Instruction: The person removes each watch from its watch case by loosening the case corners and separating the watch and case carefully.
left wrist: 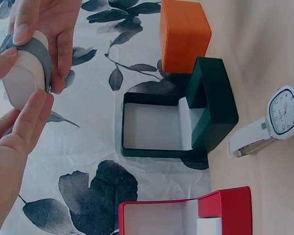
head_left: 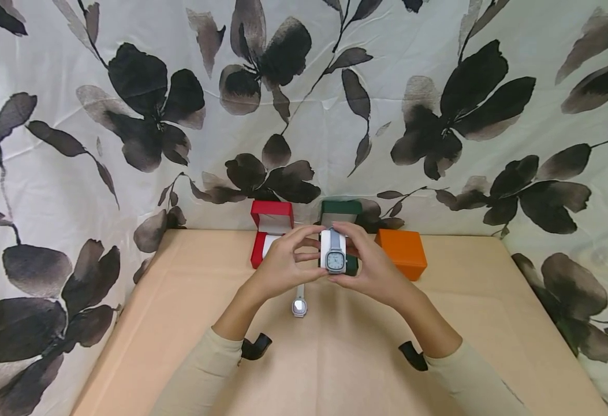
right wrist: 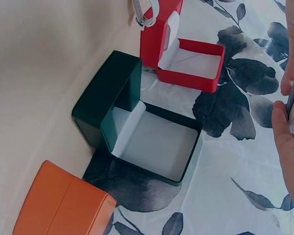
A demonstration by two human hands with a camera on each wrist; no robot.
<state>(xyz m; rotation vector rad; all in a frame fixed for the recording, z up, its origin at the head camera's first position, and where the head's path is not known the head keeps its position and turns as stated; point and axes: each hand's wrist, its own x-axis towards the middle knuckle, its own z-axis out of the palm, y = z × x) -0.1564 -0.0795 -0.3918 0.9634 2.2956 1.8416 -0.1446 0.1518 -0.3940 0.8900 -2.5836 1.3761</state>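
Between both hands, a watch with a grey-blue strap and square dial (head_left: 336,261) is wrapped around a white watch cushion (head_left: 325,242), held up over the table. My left hand (head_left: 280,266) grips its left side, thumb at the lower end and fingertips at the upper end. From the other side my right hand (head_left: 373,267) grips it the same way. The left wrist view shows the grey strap (left wrist: 45,56) circling the cushion, with fingers of both hands on it. Behind the hands stands an open green watch box (left wrist: 213,105), its inside without a cushion.
Left of the green box, a red watch box (head_left: 272,212) stands open with a white cushion (left wrist: 208,226) inside. An orange box (head_left: 402,254), its lid down, sits on the right. A white watch (head_left: 299,306) lies on the table nearer me. A floral cloth (head_left: 335,127) hangs behind.
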